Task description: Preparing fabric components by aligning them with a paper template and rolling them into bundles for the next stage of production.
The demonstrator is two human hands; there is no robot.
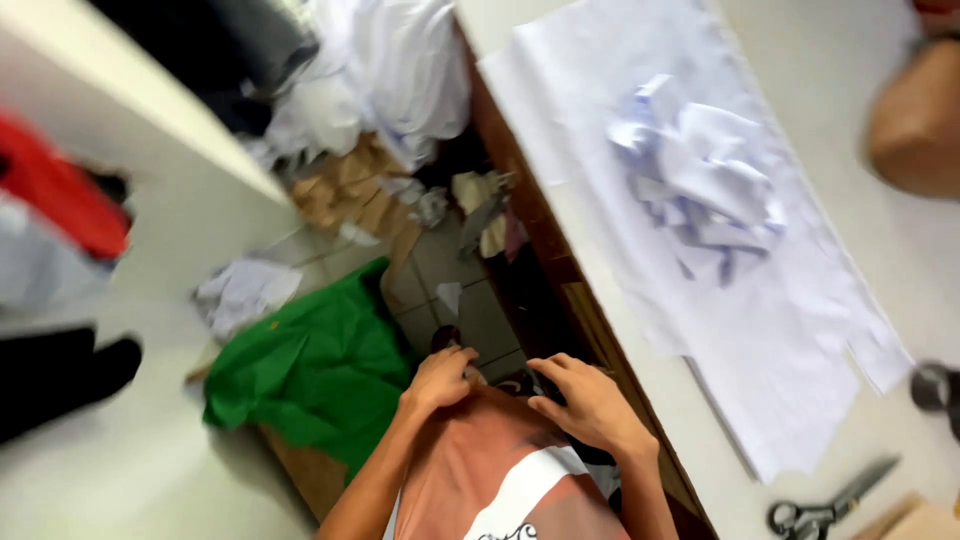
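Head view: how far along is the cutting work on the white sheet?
Looks done: white sheet lies spread on the table, crumpled offcuts piled on it. In hand: nothing on the table; left hand and right hand are both at the person's shirt hem. Left: scissors lie idle; scraps litter the floor.

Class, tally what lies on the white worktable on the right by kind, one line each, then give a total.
Large flat white fabric sheet: 1
Crumpled heap of white fabric scraps: 1
Pair of metal scissors with dark handles: 1
Total: 3
The blurred objects at the table's edges are too unclear to count.
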